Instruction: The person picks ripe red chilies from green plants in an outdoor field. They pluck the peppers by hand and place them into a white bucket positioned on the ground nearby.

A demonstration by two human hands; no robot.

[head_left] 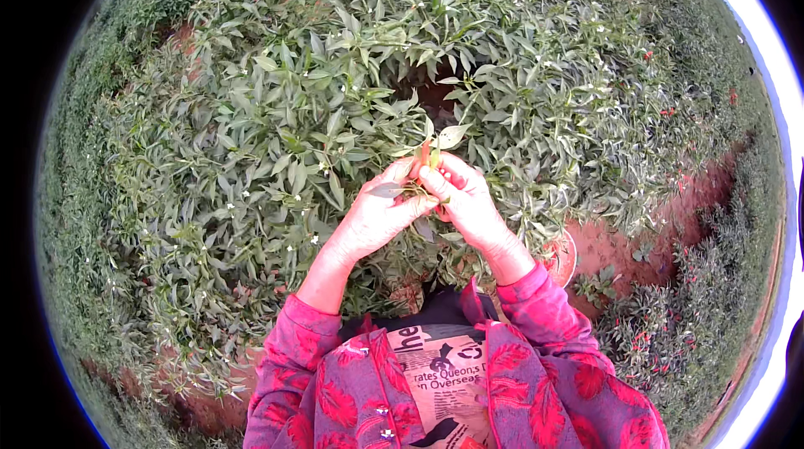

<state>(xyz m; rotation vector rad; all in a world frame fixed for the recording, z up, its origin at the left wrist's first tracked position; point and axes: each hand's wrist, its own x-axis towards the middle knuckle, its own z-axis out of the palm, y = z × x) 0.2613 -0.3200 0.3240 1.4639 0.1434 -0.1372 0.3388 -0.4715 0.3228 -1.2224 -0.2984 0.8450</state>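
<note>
My left hand (384, 204) and my right hand (463, 198) meet in front of my chest, over the chili plants (301, 97). Between their fingertips is a small leafy sprig (451, 136) with a red chili pepper (425, 152) on it, pointing up. The thumbs and fingers of both hands are closed on this bunch. A leaf lies across the fingers of my left hand. The lower part of the sprig is partly hidden by the fingers.
Dense chili plants with white flowers surround me. A round container (561, 258), partly hidden, stands on the ground beside my right forearm. Bare reddish soil (612, 248) runs along the right. More plants with red chilies (642, 341) grow at the lower right.
</note>
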